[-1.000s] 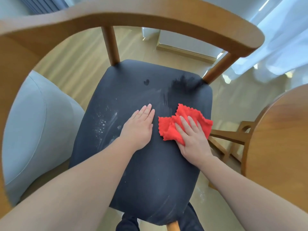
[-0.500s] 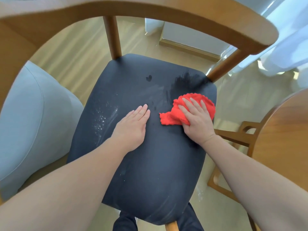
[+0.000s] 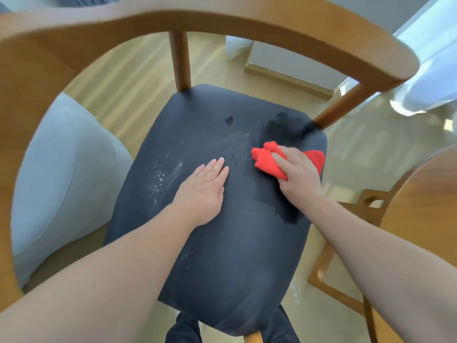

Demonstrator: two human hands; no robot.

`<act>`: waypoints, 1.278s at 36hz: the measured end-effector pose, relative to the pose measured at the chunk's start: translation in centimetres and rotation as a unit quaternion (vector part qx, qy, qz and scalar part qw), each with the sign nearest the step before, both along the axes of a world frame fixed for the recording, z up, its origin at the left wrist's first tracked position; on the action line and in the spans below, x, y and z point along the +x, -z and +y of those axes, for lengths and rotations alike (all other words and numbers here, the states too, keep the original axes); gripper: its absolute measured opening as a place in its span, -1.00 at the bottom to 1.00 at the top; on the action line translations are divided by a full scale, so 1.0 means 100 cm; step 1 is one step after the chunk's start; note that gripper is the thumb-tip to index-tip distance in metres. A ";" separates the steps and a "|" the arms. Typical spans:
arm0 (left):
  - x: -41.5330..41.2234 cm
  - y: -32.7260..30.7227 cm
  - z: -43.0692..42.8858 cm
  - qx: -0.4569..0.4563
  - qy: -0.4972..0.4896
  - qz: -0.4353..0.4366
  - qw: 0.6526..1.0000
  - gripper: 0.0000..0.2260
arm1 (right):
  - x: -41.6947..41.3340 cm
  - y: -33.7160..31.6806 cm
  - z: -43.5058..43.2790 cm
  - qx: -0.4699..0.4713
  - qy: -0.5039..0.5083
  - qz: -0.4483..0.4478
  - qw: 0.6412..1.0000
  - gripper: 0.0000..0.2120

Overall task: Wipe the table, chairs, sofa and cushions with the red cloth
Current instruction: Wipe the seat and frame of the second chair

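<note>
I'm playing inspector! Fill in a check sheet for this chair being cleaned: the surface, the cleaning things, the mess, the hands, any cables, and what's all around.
Surface: dark chair seat, with a darker wet patch near its far right corner.
Job's things: red cloth, bunched on the right side of the seat.
Clutter: white specks on the left part of the seat; a small heart-shaped mark near the back.
Grips: left hand rests flat on the seat, holding nothing; right hand holds the cloth against the seat.
Cables: nothing seen.
Surroundings: curved wooden backrest, grey sofa on the left, wooden table on the right, white curtain, wooden floor.
</note>
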State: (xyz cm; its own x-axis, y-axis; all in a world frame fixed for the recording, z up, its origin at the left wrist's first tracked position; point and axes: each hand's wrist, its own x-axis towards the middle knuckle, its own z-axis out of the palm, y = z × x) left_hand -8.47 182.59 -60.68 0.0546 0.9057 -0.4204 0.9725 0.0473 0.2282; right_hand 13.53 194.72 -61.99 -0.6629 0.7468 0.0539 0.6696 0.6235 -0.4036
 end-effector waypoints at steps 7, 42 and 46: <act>-0.019 -0.038 -0.011 -0.004 0.015 0.013 1.000 -0.54 | 0.006 -0.011 -0.045 -0.010 -0.092 -0.044 0.995 -0.58; -0.176 -0.127 0.146 0.205 -0.038 0.298 0.932 -0.48 | -0.111 0.002 0.074 -0.065 0.056 -0.039 0.996 -0.62; -0.175 -0.126 0.147 0.207 -0.044 0.295 0.932 -0.46 | -0.099 0.000 0.032 -0.075 0.013 -0.018 0.997 -0.55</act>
State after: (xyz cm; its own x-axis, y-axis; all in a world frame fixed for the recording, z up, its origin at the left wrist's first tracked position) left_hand -25.95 197.27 -48.13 -0.1569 0.9871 0.0324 0.9307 0.1587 -0.3295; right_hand 3.60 197.88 -61.95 -0.6420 0.7621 -0.0835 0.7006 0.5391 -0.4674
